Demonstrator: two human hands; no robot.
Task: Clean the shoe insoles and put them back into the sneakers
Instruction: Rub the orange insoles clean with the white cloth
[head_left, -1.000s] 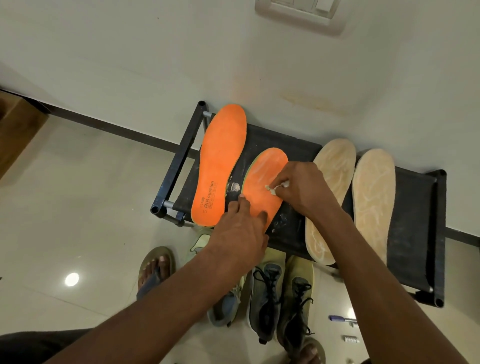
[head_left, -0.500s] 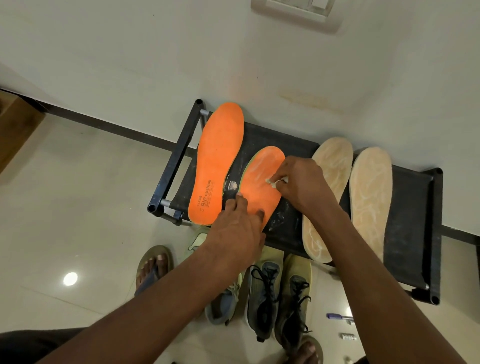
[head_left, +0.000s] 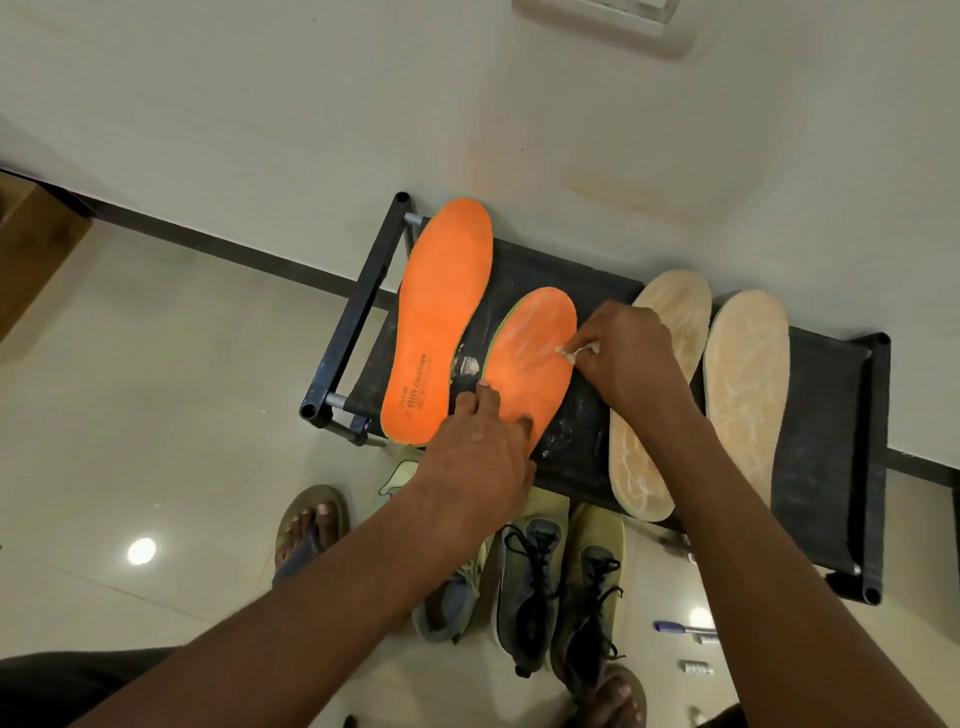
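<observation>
Right hand (head_left: 626, 358) pinching small white brush (head_left: 571, 352) at right edge of orange insole (head_left: 530, 358); long axis near-to-far; left hand (head_left: 480, 447) fingers (head_left: 485, 397) flat, pressing near end.

the right hand (head_left: 626, 358) has slid toward the right edge of the second orange insole (head_left: 530, 364): a second ago its small white brush tip (head_left: 565, 353) sat near the middle of the insole, half a second ago it was further right and higher, and now it meets the surface just inside the right rim. a paler, whitish smear now spreads across the upper half of that insole, broader than before.
</observation>
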